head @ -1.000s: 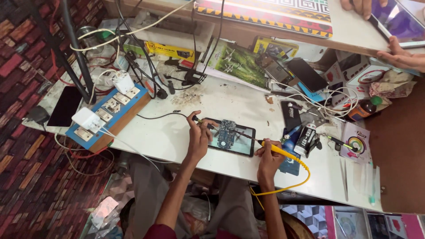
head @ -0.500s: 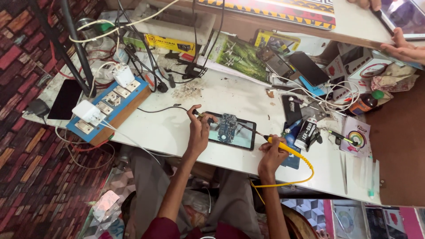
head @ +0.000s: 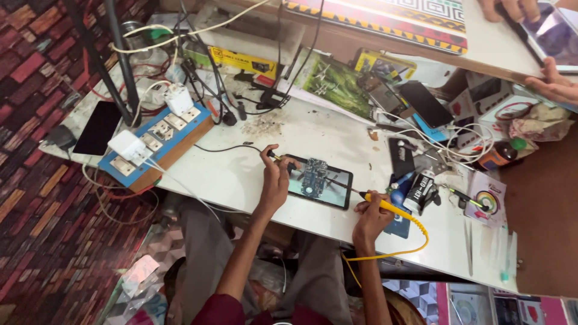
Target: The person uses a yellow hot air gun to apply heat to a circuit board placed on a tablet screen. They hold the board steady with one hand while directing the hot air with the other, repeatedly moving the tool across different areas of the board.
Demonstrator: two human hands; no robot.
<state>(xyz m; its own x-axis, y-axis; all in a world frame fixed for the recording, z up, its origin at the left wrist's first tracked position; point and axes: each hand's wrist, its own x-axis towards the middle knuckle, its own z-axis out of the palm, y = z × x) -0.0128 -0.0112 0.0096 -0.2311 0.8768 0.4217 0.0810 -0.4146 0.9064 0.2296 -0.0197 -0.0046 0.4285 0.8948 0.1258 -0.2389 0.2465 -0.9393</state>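
— Hands first: what do we see?

— Our left hand (head: 276, 180) is closed around a thin probe with a black lead, at the left end of the dark tablet (head: 319, 183). Our right hand (head: 372, 215) grips a yellow-handled soldering iron (head: 390, 209), its tip reaching left over the tablet's right edge.

— And the circuit board (head: 313, 176)?

— It lies on the tablet, between our two hands, nearer the left one. The tablet rests on the white bench (head: 241, 174), near its front edge. A switchboard (head: 158, 143) sits far left.
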